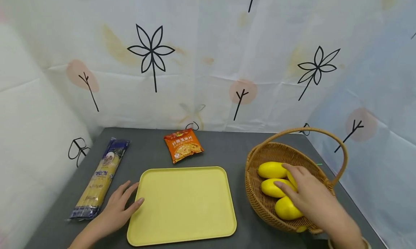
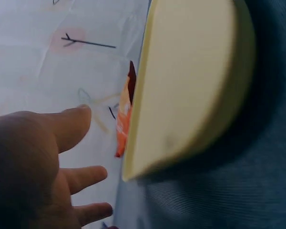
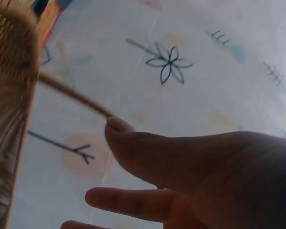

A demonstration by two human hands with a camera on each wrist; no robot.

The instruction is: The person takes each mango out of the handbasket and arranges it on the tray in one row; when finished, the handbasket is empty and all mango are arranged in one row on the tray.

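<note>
A yellow rectangular tray (image 1: 185,205) lies flat on the dark tabletop. At its left edge is my left hand (image 1: 115,207), fingers spread, the thumb tip overlapping the rim in the head view. The left wrist view shows the thumb and fingers (image 2: 88,179) extended with nothing between them. On the right stands a wicker basket (image 1: 260,207) holding several smooth yellow fruits, lemon-like in shape (image 1: 273,187). My right hand (image 1: 313,194) reaches over them, its fingertips right at the upper fruits. In the right wrist view its thumb and fingers (image 3: 126,200) are straight and apart.
A long pack of noodles or spaghetti (image 1: 102,180) in blue and clear wrapping lies left of the tray. Behind the tray sits an orange snack bag (image 1: 183,145). The basket's tall arched handle (image 1: 341,147) rises beside my right hand. Patterned white cloth (image 1: 201,43) hangs around the table.
</note>
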